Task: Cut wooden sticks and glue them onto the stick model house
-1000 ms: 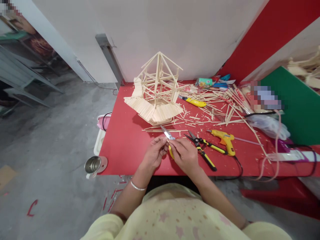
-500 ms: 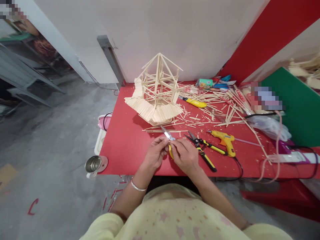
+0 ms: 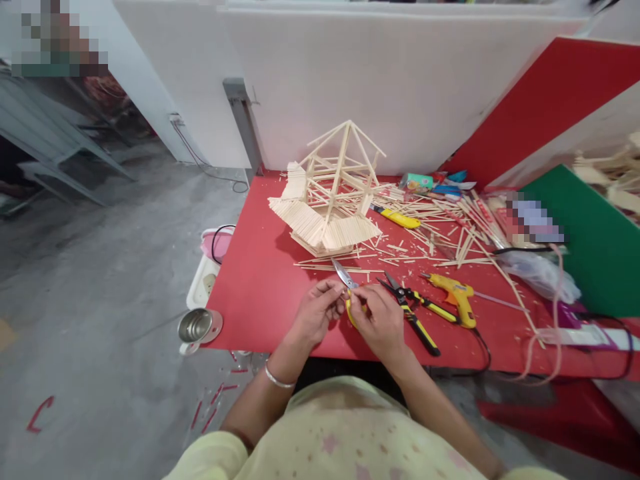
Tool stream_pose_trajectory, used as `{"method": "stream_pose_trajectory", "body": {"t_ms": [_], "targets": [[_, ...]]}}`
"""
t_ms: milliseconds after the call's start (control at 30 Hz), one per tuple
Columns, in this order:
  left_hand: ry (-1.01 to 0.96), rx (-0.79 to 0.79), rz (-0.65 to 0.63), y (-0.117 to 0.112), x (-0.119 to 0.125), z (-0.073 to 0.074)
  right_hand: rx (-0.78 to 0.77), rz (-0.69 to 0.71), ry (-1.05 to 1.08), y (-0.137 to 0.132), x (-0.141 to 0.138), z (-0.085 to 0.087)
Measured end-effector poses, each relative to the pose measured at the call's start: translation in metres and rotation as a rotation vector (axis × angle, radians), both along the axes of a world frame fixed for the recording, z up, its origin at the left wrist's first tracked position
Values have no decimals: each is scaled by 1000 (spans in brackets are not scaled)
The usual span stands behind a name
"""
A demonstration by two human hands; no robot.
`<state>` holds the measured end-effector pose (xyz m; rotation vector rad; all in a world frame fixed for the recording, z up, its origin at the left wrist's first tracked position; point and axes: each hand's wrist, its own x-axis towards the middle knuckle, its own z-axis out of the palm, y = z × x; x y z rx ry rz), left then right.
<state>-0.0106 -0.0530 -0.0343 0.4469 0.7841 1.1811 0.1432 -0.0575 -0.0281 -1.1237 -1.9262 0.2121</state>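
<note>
Both my hands meet over the front of the red table (image 3: 250, 280). My right hand (image 3: 380, 323) is closed on the yellow handles of a pair of small snips (image 3: 345, 280), whose metal blades point away toward a stick-built model house (image 3: 330, 200). My left hand (image 3: 315, 313) is pinched at the snips' jaws, fingers pressed together; what it holds there is too small to make out.
A second pair of black-and-yellow snips (image 3: 413, 310) and a yellow glue gun (image 3: 453, 297) lie to the right. Several loose sticks (image 3: 440, 223), a yellow utility knife (image 3: 397, 217) and a plastic bag (image 3: 540, 270) cover the right side. A metal cup (image 3: 195, 327) stands off the table's left corner.
The camera tilted up and shifted, so the table sits lower and further right in view. My hands stay together on the snips in much the same pose.
</note>
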Motion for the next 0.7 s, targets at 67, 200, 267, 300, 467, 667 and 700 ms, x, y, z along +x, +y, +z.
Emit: {"method": "stream_pose_trajectory", "body": {"t_ms": [67, 200, 267, 300, 467, 667, 700], "targets": [[17, 23, 0, -2, -4, 0, 12, -3, 13, -2, -4, 2], [39, 33, 20, -6, -12, 0, 22, 25, 1, -7, -11, 8], [53, 31, 2, -7, -16, 0, -7, 59, -3, -8, -12, 11], [60, 32, -17, -7, -17, 0, -32, 80, -1, -8, -12, 12], [57, 32, -125, -7, -20, -8, -207, 224, 88, -5, -9, 17], [33, 31, -176, -4, -15, -9, -231, 205, 149, -2, -1, 16], [39, 32, -175, -3, -13, -9, -227, 202, 146, -2, 0, 15]]}}
